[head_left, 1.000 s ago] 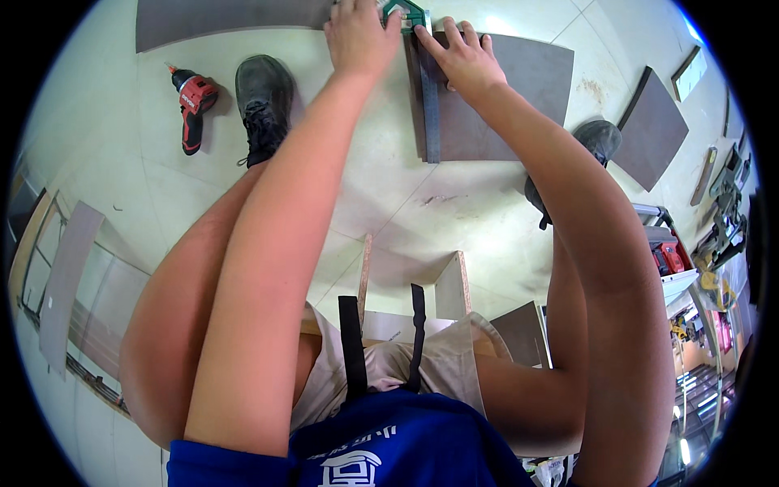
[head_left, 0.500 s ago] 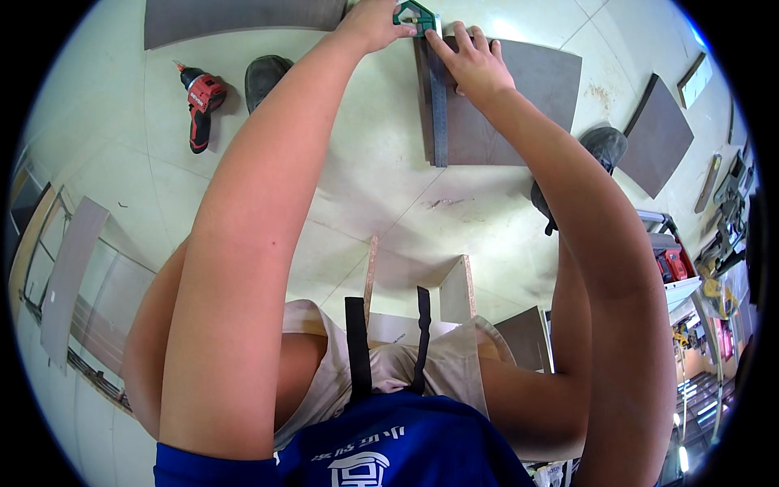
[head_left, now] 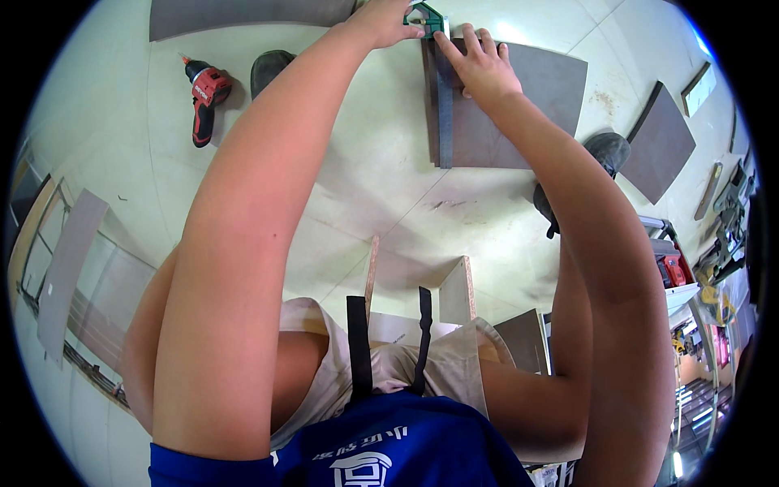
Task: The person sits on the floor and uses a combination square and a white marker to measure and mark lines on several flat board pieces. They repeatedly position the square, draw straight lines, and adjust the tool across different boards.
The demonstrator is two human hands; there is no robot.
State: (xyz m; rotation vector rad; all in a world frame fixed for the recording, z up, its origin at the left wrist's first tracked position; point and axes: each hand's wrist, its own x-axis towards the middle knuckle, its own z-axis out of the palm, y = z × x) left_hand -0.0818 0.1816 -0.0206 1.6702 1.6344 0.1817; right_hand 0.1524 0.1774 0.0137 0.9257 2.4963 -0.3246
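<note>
Near the top edge, my left hand is closed round the green head of a combination square, its thumb resting along the lower side of the head. The square's long metal blade lies across a dark grey-brown board, close to and along its left edge. My right hand lies on that board with fingers spread. Its index finger reaches to the blade beside the green head, and it grasps nothing. The top of my left hand is cut off by the picture's edge.
A red and black cordless drill lies on the tiled floor at left. Another dark board is at the far left, one more at right. My shoes flank the work. An upright-sided wooden piece stands between my legs.
The view has turned slightly. My hands, the combination square and the board keep about the same places relative to each other.
</note>
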